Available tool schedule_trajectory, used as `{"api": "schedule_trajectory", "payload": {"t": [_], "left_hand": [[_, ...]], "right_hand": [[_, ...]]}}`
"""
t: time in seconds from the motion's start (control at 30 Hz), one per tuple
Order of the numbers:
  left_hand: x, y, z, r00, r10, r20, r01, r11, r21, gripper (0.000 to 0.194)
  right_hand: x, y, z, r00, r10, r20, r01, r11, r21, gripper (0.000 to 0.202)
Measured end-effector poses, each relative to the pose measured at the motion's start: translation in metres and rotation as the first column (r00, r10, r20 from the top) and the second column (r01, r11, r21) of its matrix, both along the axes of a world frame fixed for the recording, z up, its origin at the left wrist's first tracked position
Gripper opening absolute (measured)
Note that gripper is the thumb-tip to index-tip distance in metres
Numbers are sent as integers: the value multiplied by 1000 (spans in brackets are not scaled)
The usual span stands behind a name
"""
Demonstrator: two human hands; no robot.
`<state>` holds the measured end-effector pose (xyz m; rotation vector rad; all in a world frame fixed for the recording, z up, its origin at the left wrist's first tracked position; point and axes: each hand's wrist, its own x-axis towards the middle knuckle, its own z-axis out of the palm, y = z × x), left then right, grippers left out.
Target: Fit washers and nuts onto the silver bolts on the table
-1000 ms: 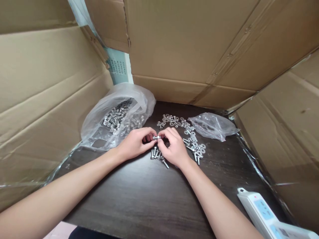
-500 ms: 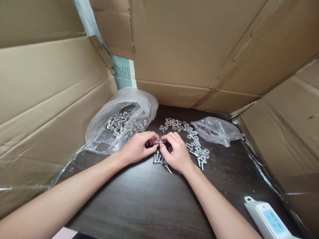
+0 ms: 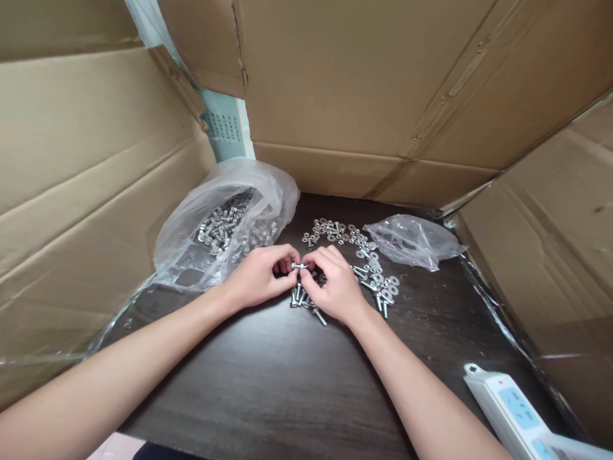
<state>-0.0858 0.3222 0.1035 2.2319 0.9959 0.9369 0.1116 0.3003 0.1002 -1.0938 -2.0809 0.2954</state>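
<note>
Between my two hands a small silver bolt (image 3: 299, 266) lies level, above the dark table. My left hand (image 3: 262, 275) pinches its left end with thumb and fingers. The other end sits in the closed fingertips of my right hand (image 3: 332, 281). Something like a nut or washer seems to be on the shank, too small to be sure of. Just below the fingers is a little heap of bolts (image 3: 297, 295), partly covered by my right hand. Loose washers (image 3: 393, 281) and more bolts (image 3: 383, 305) lie to the right of that hand.
A clear plastic bag (image 3: 225, 172) full of bolts (image 3: 223, 223) stands open at the back left. Nuts and washers (image 3: 330, 227) are scattered behind my hands, beside a flat clear bag (image 3: 412, 239). Cardboard walls (image 3: 335, 76) surround the table (image 3: 249, 390). A white power strip (image 3: 507, 402) lies front right.
The view has shifted slightly, so everything sits a little higher and further left. Both hands keep their pinch on the bolt, with only small finger movement.
</note>
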Motion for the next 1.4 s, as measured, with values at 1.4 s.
{"api": "schedule_trajectory", "payload": {"t": [1.4], "left_hand": [[-2,3,1,1000,-16,-14,16,1000,-4,7]], "right_hand": [[4,0,-2,1000,18,-14,-17,999,28,13]]}}
